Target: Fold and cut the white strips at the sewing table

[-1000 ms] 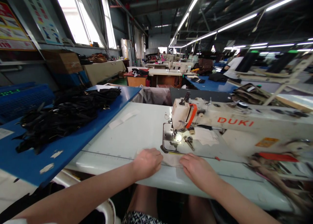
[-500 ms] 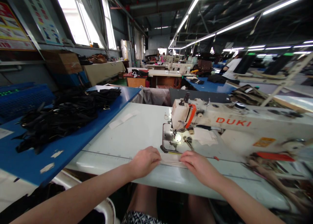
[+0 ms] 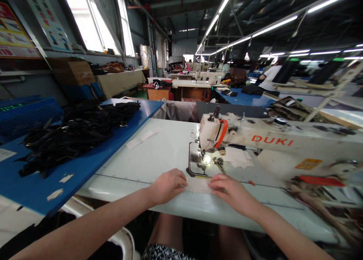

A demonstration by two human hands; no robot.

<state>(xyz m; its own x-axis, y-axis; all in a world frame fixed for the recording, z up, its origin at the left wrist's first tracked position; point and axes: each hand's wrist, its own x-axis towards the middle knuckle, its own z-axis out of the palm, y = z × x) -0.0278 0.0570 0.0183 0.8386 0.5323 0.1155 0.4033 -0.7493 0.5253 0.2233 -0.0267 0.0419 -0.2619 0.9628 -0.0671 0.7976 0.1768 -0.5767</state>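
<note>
A small whitish piece of fabric point(image 3: 197, 185) lies at the front of the pale sewing table point(image 3: 159, 158), over a printed ruler line. My left hand point(image 3: 170, 183) grips its left end with fingers closed. The right end is pinched by my right hand point(image 3: 225, 187). Just beyond the fabric stands a sewing machine point(image 3: 211, 133) with an orange guard, its lamp lighting the needle plate point(image 3: 197, 158). More whitish pieces point(image 3: 238, 157) lie under the machine arm. Farther left on the table is a pale strip point(image 3: 143, 138).
To the left, a blue table point(image 3: 93, 165) bears a heap of black straps with metal rings point(image 3: 79, 131), beside a blue crate point(image 3: 31, 110). Brown fabric pieces point(image 3: 295, 110) lie behind the machine. A person in a white top point(image 3: 270, 78) is farther back right.
Both hands stay almost where they were, holding the fabric's ends. The fabric looks a little flatter between them. The view has shifted very slightly.
</note>
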